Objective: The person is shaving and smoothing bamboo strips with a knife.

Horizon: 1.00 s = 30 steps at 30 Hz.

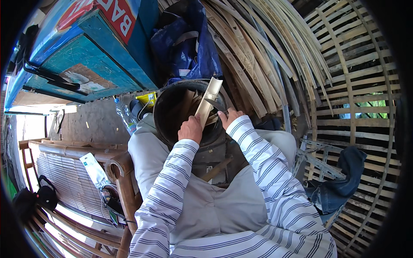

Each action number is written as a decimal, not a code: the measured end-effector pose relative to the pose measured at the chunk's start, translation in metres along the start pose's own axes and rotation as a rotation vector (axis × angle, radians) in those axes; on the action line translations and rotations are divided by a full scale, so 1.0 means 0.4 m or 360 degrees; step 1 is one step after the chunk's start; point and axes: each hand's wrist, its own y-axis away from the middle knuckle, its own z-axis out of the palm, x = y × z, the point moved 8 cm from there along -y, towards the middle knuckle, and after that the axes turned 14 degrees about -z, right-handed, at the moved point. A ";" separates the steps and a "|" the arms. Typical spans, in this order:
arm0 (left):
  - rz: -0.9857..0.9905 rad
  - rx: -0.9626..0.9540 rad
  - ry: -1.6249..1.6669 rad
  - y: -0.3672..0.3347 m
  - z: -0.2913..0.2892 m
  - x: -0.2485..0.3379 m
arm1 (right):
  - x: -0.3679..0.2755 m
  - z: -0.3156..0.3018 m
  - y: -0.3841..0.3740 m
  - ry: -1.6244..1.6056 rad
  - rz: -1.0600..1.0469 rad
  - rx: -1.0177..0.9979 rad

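Observation:
My left hand (190, 130) is closed round the lower end of a split piece of bamboo (210, 95), pale and hollowed like a trough. The bamboo tilts up and away over a round black tub (165, 114) between my knees. In my right hand (231, 117) is a knife (212, 102), its dark blade lying against the bamboo's right edge. My fingers hide most of its handle. Inside the tub are several brown and pale bamboo pieces (186, 105).
Long bamboo strips (254, 56) are piled at the far right, beside a slatted bamboo wall (331, 56). A blue bag (189, 51) stands behind the tub. At left are a blue cabinet (112, 60), a plastic bottle (124, 116) and a bamboo bench (77, 150). Dark cloth (344, 185) hangs at right.

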 end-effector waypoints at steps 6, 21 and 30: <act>-0.0041 -0.0036 0.0000 -0.017 -0.021 0.000 | -0.034 -0.019 0.112 -0.0226 -0.0380 -0.0994; -0.0102 -0.0175 0.0202 -0.035 0.035 -0.018 | 0.103 -0.068 -0.044 -0.0125 0.0117 0.0078; -0.0028 -0.0077 0.0081 -0.031 0.001 -0.002 | 0.055 -0.015 -0.038 -0.0067 -0.0196 0.0230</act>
